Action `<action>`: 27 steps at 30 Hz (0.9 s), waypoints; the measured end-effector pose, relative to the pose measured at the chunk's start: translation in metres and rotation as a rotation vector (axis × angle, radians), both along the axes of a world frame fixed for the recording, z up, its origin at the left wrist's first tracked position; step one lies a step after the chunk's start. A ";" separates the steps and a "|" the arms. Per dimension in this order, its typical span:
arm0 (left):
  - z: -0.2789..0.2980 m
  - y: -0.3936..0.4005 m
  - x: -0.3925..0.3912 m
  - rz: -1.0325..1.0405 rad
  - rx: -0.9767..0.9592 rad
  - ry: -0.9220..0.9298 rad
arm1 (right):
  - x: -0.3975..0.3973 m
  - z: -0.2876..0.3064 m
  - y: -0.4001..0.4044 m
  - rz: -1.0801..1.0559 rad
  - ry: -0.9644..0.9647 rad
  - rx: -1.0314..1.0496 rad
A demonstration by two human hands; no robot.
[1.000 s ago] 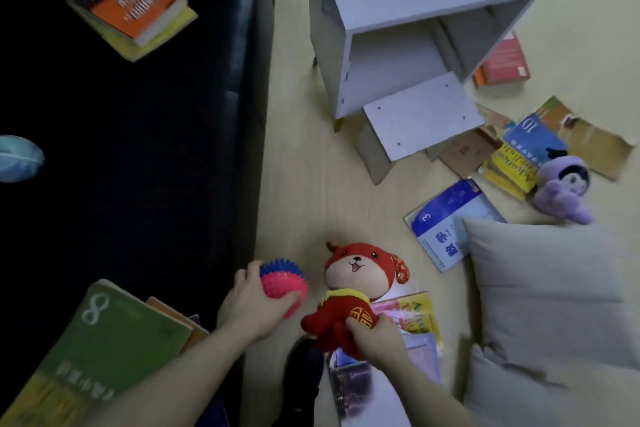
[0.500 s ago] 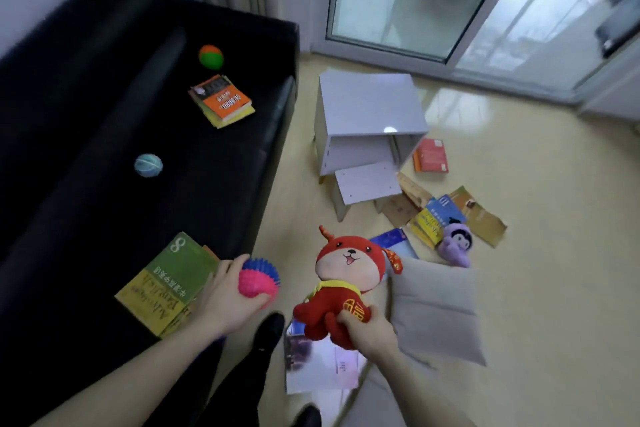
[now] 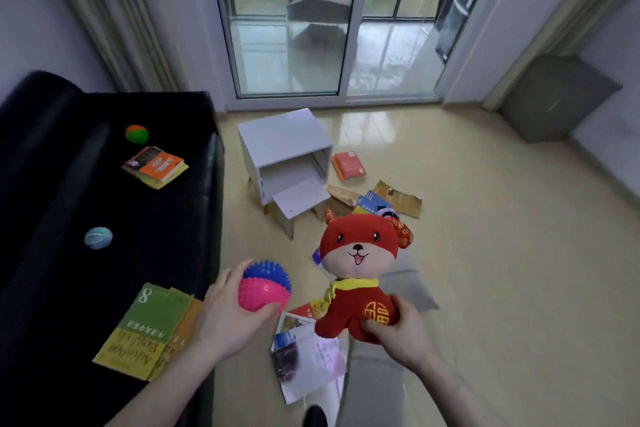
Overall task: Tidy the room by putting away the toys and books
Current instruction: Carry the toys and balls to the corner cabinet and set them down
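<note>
Left hand [image 3: 225, 317] grips a spiky ball [image 3: 265, 286], pink below and blue above, with fingers curled round its near side and thumb up on its left. Right hand [image 3: 403, 333] grips a red plush dog [image 3: 358, 274] by its lower body, fingers curled into the red belly; the dog is held upright, face toward the camera, yellow scarf at its neck.

Under the hands, on the floor [image 3: 502, 270]: an open magazine [image 3: 306, 354] lying flat, with a grey cushion [image 3: 405, 288] just right of it, partly hidden behind the dog.

Near left, on the black sofa [image 3: 69, 218]: a green book [image 3: 149, 322] marked 8, lying on top of an orange-edged book, at the seat's near right edge, just beside the left wrist.

Farther along the sofa seat: a pale blue ball [image 3: 98, 237], well apart from the green book. Beyond it, an orange book [image 3: 156, 165] stacked on a yellow one, and just past that a green-and-orange ball [image 3: 136, 134].

Mid floor, right of the sofa: a white cabinet [image 3: 284, 156], its opening facing near, with a loose white panel [image 3: 299, 199] propped at its front. Right of the cabinet, a red book [image 3: 348, 166] lies flat. Nearer than that, a scatter of books [image 3: 381, 199], overlapping, partly hidden behind the dog's head.

Far: sliding glass door [image 3: 329, 21], curtain [image 3: 114, 17] at its left.
</note>
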State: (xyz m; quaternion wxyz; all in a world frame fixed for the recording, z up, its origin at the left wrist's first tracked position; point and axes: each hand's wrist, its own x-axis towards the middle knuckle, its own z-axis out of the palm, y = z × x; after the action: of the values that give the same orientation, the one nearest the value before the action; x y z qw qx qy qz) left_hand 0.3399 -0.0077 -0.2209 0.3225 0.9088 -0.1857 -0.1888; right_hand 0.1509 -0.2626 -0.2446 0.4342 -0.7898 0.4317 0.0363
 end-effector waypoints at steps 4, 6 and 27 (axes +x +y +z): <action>0.019 -0.018 -0.016 -0.111 -0.036 -0.060 | -0.030 0.018 0.002 -0.092 -0.090 -0.041; 0.026 -0.026 -0.030 -0.159 -0.032 -0.074 | -0.048 0.028 0.001 -0.131 -0.133 -0.054; 0.159 -0.382 -0.281 -0.423 -0.313 -0.368 | -0.368 0.153 -0.282 -0.396 -0.380 -0.285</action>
State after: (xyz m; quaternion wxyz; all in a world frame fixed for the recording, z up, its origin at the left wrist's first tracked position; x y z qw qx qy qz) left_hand 0.0587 -0.3900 -0.0618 0.3729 0.8084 -0.4524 -0.0534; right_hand -0.2176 -0.5443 -0.0914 0.3906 -0.7360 0.4891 -0.2580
